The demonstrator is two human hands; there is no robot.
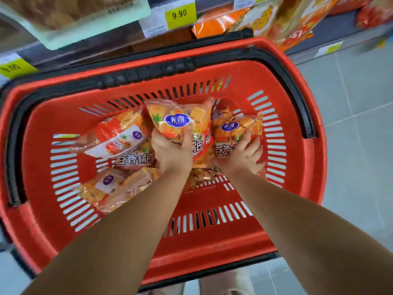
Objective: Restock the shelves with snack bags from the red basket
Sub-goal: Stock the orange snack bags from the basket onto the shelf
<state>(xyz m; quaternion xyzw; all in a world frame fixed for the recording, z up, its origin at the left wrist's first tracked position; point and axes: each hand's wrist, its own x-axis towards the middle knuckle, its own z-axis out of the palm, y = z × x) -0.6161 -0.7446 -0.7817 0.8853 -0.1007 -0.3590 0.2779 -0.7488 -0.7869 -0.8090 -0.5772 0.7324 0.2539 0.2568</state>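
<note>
Centre snack bag (176,119) is gripped by the left hand (170,152), right snack bag (234,126) by the right hand (244,155); slick film could be dropped over the red basket (302,167)

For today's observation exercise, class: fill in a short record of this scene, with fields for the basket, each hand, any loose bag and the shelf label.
container: red basket, several snack bags inside
left hand: grips the middle bag
right hand: grips the right-side bag
loose bag: lies at left
price tag: 9.90
</note>
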